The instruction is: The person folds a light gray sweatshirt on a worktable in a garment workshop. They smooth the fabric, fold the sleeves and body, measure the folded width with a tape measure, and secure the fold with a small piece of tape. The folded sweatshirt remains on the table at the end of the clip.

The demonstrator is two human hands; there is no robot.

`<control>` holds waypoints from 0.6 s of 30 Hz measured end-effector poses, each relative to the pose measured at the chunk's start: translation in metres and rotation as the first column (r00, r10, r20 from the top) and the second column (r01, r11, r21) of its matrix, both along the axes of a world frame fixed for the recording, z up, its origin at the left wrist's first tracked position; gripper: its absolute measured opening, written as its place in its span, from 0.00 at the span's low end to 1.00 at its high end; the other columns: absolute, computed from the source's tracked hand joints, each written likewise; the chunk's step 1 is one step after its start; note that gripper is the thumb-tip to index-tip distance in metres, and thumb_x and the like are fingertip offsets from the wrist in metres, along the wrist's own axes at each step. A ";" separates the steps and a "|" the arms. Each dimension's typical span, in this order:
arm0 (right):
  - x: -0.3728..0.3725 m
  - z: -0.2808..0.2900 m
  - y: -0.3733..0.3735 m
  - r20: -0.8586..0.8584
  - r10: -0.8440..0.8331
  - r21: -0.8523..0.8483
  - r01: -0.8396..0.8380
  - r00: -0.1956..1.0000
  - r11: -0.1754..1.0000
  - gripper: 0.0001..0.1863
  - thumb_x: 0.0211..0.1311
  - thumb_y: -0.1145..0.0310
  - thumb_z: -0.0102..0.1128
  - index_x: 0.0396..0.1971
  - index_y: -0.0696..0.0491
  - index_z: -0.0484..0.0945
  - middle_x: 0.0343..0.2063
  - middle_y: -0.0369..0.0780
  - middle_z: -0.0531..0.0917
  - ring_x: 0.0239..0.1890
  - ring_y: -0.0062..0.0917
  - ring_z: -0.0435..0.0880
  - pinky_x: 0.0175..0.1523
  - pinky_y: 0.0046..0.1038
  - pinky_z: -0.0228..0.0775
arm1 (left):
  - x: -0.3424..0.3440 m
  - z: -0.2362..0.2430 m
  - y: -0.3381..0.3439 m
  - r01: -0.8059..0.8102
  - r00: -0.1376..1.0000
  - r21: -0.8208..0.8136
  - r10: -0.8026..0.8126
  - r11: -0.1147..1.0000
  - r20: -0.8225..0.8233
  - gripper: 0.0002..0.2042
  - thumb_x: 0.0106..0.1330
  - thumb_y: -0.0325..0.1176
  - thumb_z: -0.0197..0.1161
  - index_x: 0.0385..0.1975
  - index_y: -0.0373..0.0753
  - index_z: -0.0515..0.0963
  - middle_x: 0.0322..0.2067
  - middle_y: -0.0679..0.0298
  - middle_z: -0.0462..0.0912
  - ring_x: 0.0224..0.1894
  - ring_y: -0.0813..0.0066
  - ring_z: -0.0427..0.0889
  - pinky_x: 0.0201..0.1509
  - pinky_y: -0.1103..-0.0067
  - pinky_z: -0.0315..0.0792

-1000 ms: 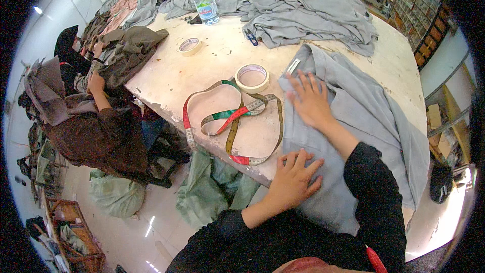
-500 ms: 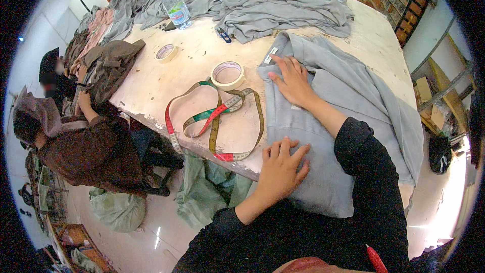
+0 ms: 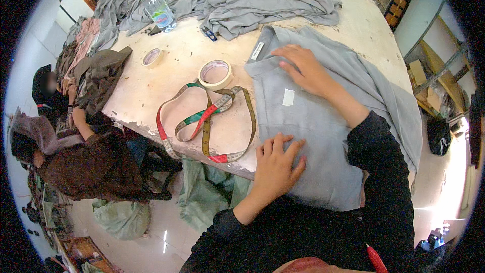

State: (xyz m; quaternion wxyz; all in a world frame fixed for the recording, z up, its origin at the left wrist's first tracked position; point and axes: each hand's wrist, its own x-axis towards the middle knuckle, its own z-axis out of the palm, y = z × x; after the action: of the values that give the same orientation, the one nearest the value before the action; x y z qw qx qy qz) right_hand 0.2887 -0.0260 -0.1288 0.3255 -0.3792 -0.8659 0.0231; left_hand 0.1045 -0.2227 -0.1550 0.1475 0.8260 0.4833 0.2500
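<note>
A grey garment [image 3: 323, 136] lies spread on the table in front of me, with a white label inside its upper end and a small strip of pale tape [image 3: 288, 97] on its face. My left hand [image 3: 277, 164] rests on the garment's near left part, fingers spread. Farther up, my right hand [image 3: 305, 71] lies across the cloth close to the labelled end, its fingers stretched out. Left of the garment is a looped multicoloured measuring tape [image 3: 207, 114]. Beyond that sits a roll of masking tape [image 3: 215, 74], with a smaller tape roll [image 3: 152, 57] farther left.
A water bottle [image 3: 155, 7] and small dark-blue snips [image 3: 209, 34] stand near piled grey garments [image 3: 273, 0] at the back. Two people work at the left beside brown cloth [image 3: 101, 78]. Green sacks [image 3: 207, 192] lie below the table's edge. Shelving [image 3: 434, 78] stands right.
My right hand has shifted up and right across the garment, uncovering the strip of tape. My left hand stays nearly in place. The whole view has shifted slightly.
</note>
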 end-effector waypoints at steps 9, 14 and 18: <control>0.079 -0.027 -0.093 0.216 -0.198 -0.165 0.236 0.956 0.958 0.23 0.70 0.57 0.49 0.62 0.45 0.71 0.68 0.39 0.65 0.68 0.35 0.63 0.70 0.40 0.49 | 0.001 0.001 0.001 0.131 0.991 0.025 -0.132 0.991 0.028 0.19 0.62 0.44 0.63 0.53 0.54 0.77 0.53 0.63 0.73 0.57 0.60 0.69 0.59 0.62 0.59; 0.073 0.025 -0.144 -0.175 -0.197 -0.293 0.140 0.965 0.946 0.26 0.69 0.52 0.51 0.62 0.49 0.70 0.65 0.44 0.68 0.66 0.35 0.68 0.70 0.41 0.53 | -0.001 0.003 -0.001 0.187 0.982 0.039 -0.188 0.982 0.027 0.18 0.63 0.46 0.63 0.53 0.55 0.77 0.54 0.64 0.72 0.58 0.62 0.69 0.60 0.63 0.59; 0.067 0.085 -0.237 -0.501 0.328 0.164 -0.284 0.801 0.945 0.22 0.65 0.55 0.54 0.54 0.52 0.76 0.53 0.43 0.80 0.57 0.33 0.76 0.65 0.39 0.58 | 0.001 0.005 -0.003 0.176 0.984 0.025 -0.176 0.984 -0.005 0.18 0.62 0.46 0.63 0.53 0.55 0.77 0.54 0.64 0.72 0.58 0.61 0.69 0.60 0.63 0.59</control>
State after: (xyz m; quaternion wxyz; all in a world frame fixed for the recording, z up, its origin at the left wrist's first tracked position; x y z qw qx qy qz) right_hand 0.3556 -0.2631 -0.0438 0.5550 -0.2002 -0.7948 0.1424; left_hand 0.1053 -0.2257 -0.1504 0.1580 0.8675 0.4056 0.2409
